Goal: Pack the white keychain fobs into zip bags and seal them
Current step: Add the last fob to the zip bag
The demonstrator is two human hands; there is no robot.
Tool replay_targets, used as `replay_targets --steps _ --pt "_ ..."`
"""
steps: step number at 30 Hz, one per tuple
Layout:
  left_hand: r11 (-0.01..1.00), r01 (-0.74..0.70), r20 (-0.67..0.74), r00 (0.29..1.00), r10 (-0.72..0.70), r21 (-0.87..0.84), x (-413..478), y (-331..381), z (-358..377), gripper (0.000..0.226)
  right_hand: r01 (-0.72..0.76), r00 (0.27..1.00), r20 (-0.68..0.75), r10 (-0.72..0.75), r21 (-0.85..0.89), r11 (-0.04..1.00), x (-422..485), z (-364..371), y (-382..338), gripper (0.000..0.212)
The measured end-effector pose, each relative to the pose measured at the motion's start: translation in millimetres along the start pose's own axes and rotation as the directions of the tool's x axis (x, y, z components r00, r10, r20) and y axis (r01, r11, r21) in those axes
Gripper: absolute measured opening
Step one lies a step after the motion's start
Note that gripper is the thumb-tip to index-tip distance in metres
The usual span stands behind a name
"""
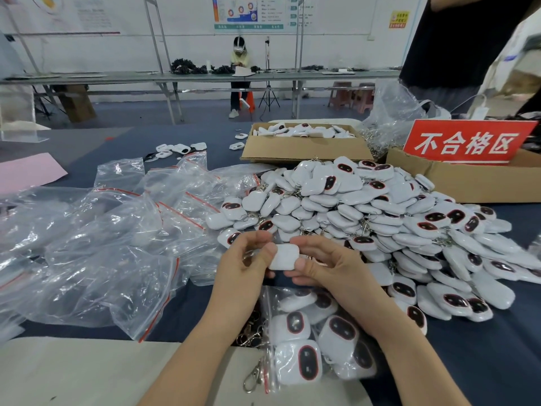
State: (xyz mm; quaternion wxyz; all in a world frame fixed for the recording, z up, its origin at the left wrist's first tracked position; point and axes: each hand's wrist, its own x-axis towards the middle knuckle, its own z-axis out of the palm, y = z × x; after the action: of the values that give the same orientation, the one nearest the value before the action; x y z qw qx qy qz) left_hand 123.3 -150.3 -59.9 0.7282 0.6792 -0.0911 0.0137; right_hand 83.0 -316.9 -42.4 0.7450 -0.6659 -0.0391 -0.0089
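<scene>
Looking down from the head view, we see our left hand (248, 260) and right hand (322, 268) both pinching one white fob (284, 257) just in front of the fob pile (380, 215), empty zip bags (117, 230) lying left; its keyring hides behind our fingers (314, 244), and whether a bag wraps it we cannot tell

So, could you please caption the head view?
Left hand and right hand hold a white fob beside the fob pile and zip bags.

Red sign (468, 143) at cardboard box (468, 183); pink sheet (29, 174) far left; seated person (240, 58) behind.
</scene>
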Motion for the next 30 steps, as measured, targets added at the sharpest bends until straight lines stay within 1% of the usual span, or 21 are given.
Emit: replay_targets --steps 2,3,6,9,10,13,15,17,19,22,24,26,28,30 --pt "1.0 0.028 0.007 1.0 -0.027 -0.013 0.8 0.9 -1.9 0.008 0.026 0.999 0.042 -0.025 -0.027 0.999 -0.6 0.2 0.7 0.035" --pt "1.0 0.029 0.018 0.999 -0.029 0.001 0.8 0.7 -2.2 0.009 0.04 0.999 0.038 -0.039 -0.05 0.998 -0.2 0.3 1.5 0.035" --pt "0.999 0.032 0.083 0.996 -0.034 0.025 -0.4 1.4 -2.5 0.015 0.071 0.997 -0.009 -0.072 -0.106 0.992 1.7 0.4 3.1 0.03" --pt "0.998 0.063 0.207 0.977 -0.06 -0.009 -3.2 2.8 -3.0 0.02 0.113 0.99 -0.058 -0.125 -0.169 0.979 1.7 0.4 1.9 0.025" --pt "0.997 0.072 0.227 0.972 -0.065 -0.024 -4.1 3.0 -2.9 0.02 0.128 0.987 -0.073 -0.144 -0.188 0.974 1.8 0.8 1.7 0.022" --pt "0.993 0.087 0.204 0.976 -0.07 -0.074 -4.1 3.2 -2.4 0.03 0.14 0.983 -0.09 -0.157 -0.169 0.976 3.0 1.4 4.0 0.02" --pt "0.99 0.092 0.162 0.984 -0.073 -0.11 -1.6 2.4 -3.5 0.038 0.111 0.987 -0.094 -0.128 -0.164 0.98 3.5 1.1 4.6 0.028" --pt "0.99 0.069 0.141 0.989 -0.052 -0.122 0.7 1.6 -3.7 0.038 0.075 0.992 -0.086 -0.092 -0.185 0.98 3.5 0.1 4.6 0.03" --pt "0.993 0.032 0.131 0.991 -0.016 -0.118 1.0 1.5 -4.8 0.046 0.051 0.994 -0.086 -0.069 -0.201 0.978 4.4 0.2 5.0 0.026" --pt "0.992 0.028 0.156 0.988 -0.008 -0.123 0.8 1.1 -5.1 0.051 0.046 0.989 -0.129 -0.067 -0.153 0.987 7.1 0.7 7.6 0.027" --pt "0.991 0.045 0.182 0.983 -0.021 -0.126 0.0 1.1 -3.6 0.048 0.047 0.991 -0.117 -0.065 -0.151 0.987 7.8 0.7 8.9 0.028" --pt "0.994 0.065 0.183 0.982 -0.048 -0.09 -0.7 0.8 -2.6 0.035 0.048 0.992 -0.111 -0.064 -0.144 0.988 7.1 0.8 8.6 0.027" --pt "0.997 0.069 0.193 0.979 -0.06 -0.044 -2.0 -0.5 -1.8 0.022 0.045 0.989 -0.132 -0.06 -0.111 0.993 6.4 -0.1 7.4 0.022" --pt "0.998 0.057 0.193 0.98 -0.053 -0.017 -2.0 -2.2 -1.6 0.018 0.042 0.988 -0.145 -0.054 -0.082 0.996 6.0 -0.8 6.9 0.019"
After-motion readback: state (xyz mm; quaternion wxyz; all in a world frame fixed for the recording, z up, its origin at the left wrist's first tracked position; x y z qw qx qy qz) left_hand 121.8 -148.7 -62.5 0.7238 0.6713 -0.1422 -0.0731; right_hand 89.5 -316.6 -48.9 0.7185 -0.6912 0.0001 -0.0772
